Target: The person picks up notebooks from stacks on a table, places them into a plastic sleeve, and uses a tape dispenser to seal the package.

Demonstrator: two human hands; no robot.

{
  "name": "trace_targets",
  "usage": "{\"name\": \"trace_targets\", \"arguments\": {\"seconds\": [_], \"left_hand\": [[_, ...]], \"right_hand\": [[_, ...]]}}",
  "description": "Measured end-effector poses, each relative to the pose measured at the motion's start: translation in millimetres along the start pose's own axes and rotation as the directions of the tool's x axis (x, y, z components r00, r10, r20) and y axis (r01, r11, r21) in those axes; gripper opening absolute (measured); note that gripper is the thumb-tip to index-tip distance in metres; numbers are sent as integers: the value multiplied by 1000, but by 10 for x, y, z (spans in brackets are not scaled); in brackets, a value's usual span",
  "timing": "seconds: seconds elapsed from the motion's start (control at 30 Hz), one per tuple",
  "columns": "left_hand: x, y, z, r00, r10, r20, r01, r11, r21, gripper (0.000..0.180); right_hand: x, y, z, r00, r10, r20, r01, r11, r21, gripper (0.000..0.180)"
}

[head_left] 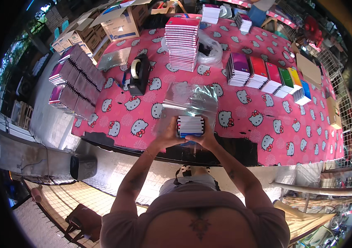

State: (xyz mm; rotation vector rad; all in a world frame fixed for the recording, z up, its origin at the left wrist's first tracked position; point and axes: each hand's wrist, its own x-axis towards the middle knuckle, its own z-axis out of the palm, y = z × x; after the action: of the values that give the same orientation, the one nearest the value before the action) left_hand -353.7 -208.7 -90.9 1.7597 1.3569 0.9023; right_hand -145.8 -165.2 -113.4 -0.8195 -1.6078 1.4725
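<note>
Near the table's front edge, my left hand [169, 135] and my right hand [207, 137] grip a small stack of notebooks [190, 125] from both sides. The page edges face up toward me, and a blue cover shows at the bottom. Fingers of both hands are wrapped round the stack and partly hidden by it. Just beyond lie clear plastic bags [190, 97], flat on the table. A black tape dispenser [138, 76] with a roll of tape stands to the left of the bags.
On the pink patterned tablecloth [250, 132] stand a tall notebook pile [182, 45] and, at right, a row of notebook stacks [256, 74] in several colours. Packed notebook bundles [79, 84] are piled at left. Cardboard boxes [118, 25] stand behind them. A person [260, 8] is at the far side.
</note>
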Motion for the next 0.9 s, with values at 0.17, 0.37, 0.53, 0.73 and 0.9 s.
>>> {"name": "trace_targets", "arguments": {"seconds": [0.17,0.37,0.53,0.73,0.9], "left_hand": [[35,1084,-44,956,266,-126,-107,712,694,107],[256,873,-29,983,57,176,-164,705,690,84],[218,665,-229,984,64,-167,54,783,620,81],[566,80,-318,737,-517,-434,487,853,-190,85],[891,-101,308,602,-653,-460,466,755,-461,92]], "right_hand": [[5,113,7,999,-44,-27,43,998,-49,93],[25,359,-20,994,-109,-8,108,990,-92,88],[243,231,-661,940,-277,202,342,773,-534,97],[656,279,-1191,950,171,263,176,402,-899,122],[779,219,-1327,910,247,333,221,391,-894,126]]}}
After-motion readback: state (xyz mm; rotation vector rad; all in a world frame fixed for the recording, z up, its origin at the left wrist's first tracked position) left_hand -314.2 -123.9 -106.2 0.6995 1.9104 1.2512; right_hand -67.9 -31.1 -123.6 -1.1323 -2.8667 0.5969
